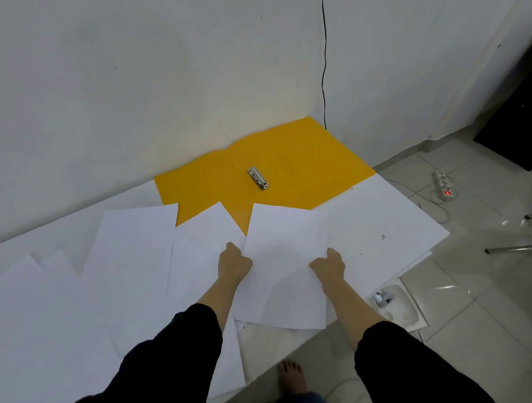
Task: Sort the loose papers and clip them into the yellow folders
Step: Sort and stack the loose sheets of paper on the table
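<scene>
gathering step in hand: a sheet (284, 264) (possibly a thin stack, can't tell) is pinched at both side edges, left hand (235, 263) closed on the left edge, right hand (329, 266) closed on the right edge. it's held just above the table (380, 226), near the front right corner, its bottom edge overhanging the table front.

folder (260, 170) lies open and flat at the back of the table, against the wall (142, 71), far corner tucked into the wall corner. clip (257, 177) sits bare near the folder's middle, nothing under it yet. it looks to be lying flat, though whether it's latched can't be told.

more papers (139, 250) are spread loose across the left and middle of the table, overlapping each other; two of them lap over the folder's near edge.

judged: sorting is early, no paper is clipped, only one folder is in view.

next move calls for the held sheet to be squared up and carried forward to the folder, top edge brought to the clip. one hand would have to be freed to lift the clip, so the sheet must be kept aligned by the other. the papers lapping the folder edge may need clearing first or they could be caught under it.
</scene>
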Tool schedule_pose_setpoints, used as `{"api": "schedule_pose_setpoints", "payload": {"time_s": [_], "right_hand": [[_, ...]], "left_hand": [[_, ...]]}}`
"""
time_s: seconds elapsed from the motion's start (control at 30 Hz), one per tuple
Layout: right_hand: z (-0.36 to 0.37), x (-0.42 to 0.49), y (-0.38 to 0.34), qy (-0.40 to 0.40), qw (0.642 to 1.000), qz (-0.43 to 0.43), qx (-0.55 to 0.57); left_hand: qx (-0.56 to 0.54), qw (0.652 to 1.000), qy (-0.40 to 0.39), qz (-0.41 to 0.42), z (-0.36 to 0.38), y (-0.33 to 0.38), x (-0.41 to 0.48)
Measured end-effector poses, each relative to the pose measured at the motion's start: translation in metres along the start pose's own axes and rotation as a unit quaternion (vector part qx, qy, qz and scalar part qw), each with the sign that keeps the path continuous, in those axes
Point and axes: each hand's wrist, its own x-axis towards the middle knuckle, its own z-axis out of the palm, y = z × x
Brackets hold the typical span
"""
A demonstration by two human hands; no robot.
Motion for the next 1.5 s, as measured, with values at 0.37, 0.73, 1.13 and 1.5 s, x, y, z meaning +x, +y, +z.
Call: {"api": "schedule_pose_setpoints", "payload": {"time_s": [0.37,0.73,1.13,1.5], "right_hand": [[-0.006,0.02,-0.02,-0.087,0.996,0.0,0.026],[0.045,0.008,-0.063,-0.134,0.987,-0.079,0.032],[0.119,-0.047,-0.039,-0.207,0.937,-0.151,-0.239],[0.178,-0.097,-0.029,-0.111,0.906,-0.174,-0.369]], "left_hand": [[-0.28,0.951,-0.101,-0.089,-0.025,0.003,0.006],[-0.394,0.908,-0.089,-0.109,-0.083,-0.024,0.002],[-0.356,0.904,0.02,-0.237,-0.138,-0.164,-0.022],[-0.282,0.892,0.143,-0.324,-0.152,-0.243,-0.066]]}}
